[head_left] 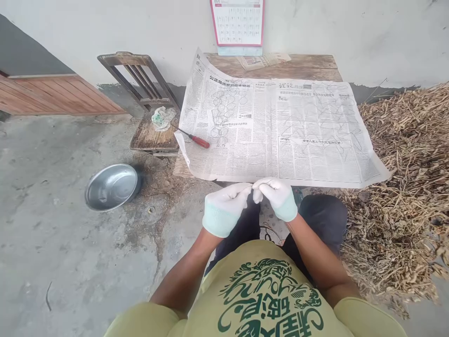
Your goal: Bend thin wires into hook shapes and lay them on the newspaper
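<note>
White gloves with pale green cuffs cover both my hands, which meet fingertip to fingertip before the table's near edge. My left hand is closed in a pinch, and my right hand pinches close against it. Whatever lies between the fingers is too small to make out. Just beyond them is a spread newspaper. Thin wire rings lie on its left half, and bent thin wire pieces on its right. A screwdriver with a red handle rests at the left edge.
The newspaper covers most of a wooden table against the wall, under a calendar. To the left stands a wooden chair with a crumpled plastic bag. A metal basin sits on the floor. Dried stalks are heaped at right.
</note>
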The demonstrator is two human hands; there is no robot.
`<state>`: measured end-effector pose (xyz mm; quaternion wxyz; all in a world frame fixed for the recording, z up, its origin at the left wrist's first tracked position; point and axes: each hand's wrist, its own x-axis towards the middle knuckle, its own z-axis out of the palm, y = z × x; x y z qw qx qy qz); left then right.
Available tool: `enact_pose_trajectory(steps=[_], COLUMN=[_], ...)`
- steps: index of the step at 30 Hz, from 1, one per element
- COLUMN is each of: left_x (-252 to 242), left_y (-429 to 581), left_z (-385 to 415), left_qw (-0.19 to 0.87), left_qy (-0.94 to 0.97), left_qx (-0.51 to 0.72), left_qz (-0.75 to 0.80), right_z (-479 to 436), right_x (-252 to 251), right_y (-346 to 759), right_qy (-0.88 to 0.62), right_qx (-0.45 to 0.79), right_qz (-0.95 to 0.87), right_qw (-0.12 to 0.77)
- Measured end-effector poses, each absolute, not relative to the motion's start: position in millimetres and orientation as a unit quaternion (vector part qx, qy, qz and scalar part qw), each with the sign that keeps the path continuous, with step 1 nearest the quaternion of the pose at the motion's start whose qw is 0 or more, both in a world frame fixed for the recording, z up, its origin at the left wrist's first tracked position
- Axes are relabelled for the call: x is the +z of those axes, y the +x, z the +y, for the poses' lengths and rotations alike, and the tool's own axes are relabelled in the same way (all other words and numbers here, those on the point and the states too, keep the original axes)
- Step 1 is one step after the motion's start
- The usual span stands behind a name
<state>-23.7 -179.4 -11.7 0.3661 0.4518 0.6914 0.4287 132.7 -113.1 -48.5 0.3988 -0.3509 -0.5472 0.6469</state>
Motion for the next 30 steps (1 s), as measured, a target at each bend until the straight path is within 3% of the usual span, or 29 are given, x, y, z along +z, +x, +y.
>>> enact_pose_trajectory(steps=[6,17,24,30], left_x=[-17,4,2,-7], left_y=[-17,-48,-31,-10], left_z=[-184,-178,-188,-194], left_qw=[0.378,0.427,0.327,0.334], left_qy=[0.427,0.546,0.496,0.47], left_qx=[0.436,0.347,0.385,0.432], left_qz=[0.696,0.631,0.706,0.693], right_z=[-119,-111,-119,-121], right_x=[-44,-37,-37,-29], right_y=[129,146,133,129], right_qy=[-0.395,-0.312,-0.37,-0.414], right_qx=[0.634,0.656,0.65,0.652], right_qz=[-0.518,-0.598,-0.543,-0.518], right_qw=[0.417,0.339,0.382,0.369])
